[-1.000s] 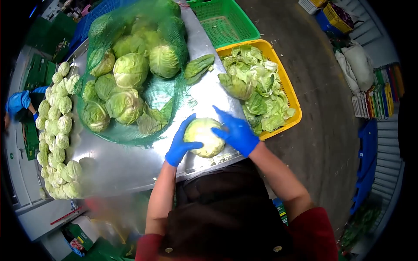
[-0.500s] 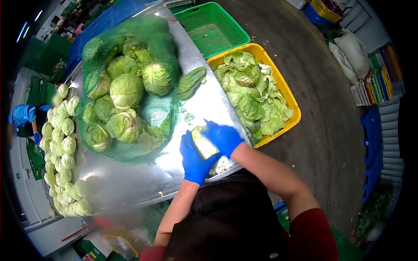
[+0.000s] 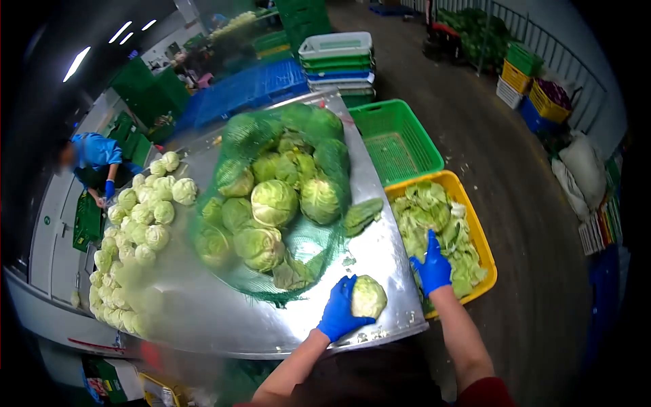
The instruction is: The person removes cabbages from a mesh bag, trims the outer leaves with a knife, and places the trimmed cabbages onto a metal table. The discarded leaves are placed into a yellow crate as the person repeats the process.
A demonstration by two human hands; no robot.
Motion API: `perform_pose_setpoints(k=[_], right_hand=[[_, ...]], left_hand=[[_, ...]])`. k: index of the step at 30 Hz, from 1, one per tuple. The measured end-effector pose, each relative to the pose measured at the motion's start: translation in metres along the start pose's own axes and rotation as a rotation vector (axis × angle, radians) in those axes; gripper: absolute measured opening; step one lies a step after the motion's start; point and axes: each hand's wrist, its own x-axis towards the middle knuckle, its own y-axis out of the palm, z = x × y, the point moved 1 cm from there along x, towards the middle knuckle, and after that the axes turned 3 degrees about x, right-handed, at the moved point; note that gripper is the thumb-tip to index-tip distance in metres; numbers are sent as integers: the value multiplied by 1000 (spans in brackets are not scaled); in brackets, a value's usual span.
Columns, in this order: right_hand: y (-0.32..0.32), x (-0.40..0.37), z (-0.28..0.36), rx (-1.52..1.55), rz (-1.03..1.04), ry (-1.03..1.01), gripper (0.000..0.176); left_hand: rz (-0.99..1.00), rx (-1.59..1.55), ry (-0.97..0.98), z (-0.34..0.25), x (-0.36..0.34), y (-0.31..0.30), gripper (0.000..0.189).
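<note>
My left hand [image 3: 343, 312], in a blue glove, curls round the left side of a trimmed pale cabbage [image 3: 370, 297] near the front edge of the metal table [image 3: 244, 325]. My right hand [image 3: 432, 266], gloved in the same blue, is over the yellow crate [image 3: 489, 271] of loose cabbage leaves [image 3: 427, 207], its fingers apart and nothing visible in them. Beyond my left hand lies a green mesh bag [image 3: 308, 261], spread open, with several whole cabbages [image 3: 274, 203] in it. A loose dark green leaf [image 3: 363, 216] rests beside the bag.
Many trimmed cabbages [image 3: 143, 214] are heaped along the table's left side. A co-worker in a blue top [image 3: 99, 150] stands beyond them. Behind the yellow crate is a green crate [image 3: 397, 139]; stacked crates [image 3: 337, 61] stand past the table's far end.
My right hand has left the cabbage and moved right, over the yellow crate, with its fingers opened. My left hand still holds the cabbage. The view has tilted up, showing more of the room.
</note>
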Motion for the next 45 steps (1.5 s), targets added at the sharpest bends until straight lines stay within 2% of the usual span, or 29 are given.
perform_pose_setpoints(k=[2,4,6,7,9,12,15,18,27,30,33,34,35,37,39,40,42,45], right_hand=[[-3,-17,50,92,237,-105,87],[-6,-31,91,245,648,-113,79],[31,-41,72,296,655,-183,67],[30,-41,76,349,589,-155,58],[35,-41,74,308,570,-138,59],[35,-44,77,290,535,-98,57],[33,-46,83,299,491,-77,55],[34,-52,84,338,447,-63,54],[30,-54,74,407,424,49,57],[30,-56,71,427,387,24,58],[40,-56,59,343,413,26,60],[47,-56,52,328,414,24,58],[41,-58,55,336,399,25,56],[32,-54,59,338,407,5,55],[29,-56,57,376,396,38,55],[28,-57,57,390,392,69,57],[24,-59,58,409,343,87,58],[25,-61,55,368,382,155,55]], left_hand=[[105,23,88,1,14,-8,120],[184,33,167,3,22,-14,123],[117,-52,136,11,19,-13,131],[68,-84,95,14,15,-10,133],[-15,-215,-49,21,-1,-1,139],[-71,-235,-250,23,-29,14,138],[-112,-335,-253,30,-45,41,132],[-140,-324,-208,25,-44,40,122],[-26,-276,-228,15,-26,19,128],[-22,-276,-236,11,-24,17,129],[-119,-326,-228,23,-36,37,123],[-142,-431,-207,1,-35,21,120],[-141,-363,-192,8,-39,28,116],[-141,-466,-206,22,-43,39,114],[-82,-435,-244,9,-40,21,114],[-98,-308,-225,4,-35,14,115],[-106,-250,-231,-2,-28,6,115],[-89,-340,-236,-9,-21,7,116]])
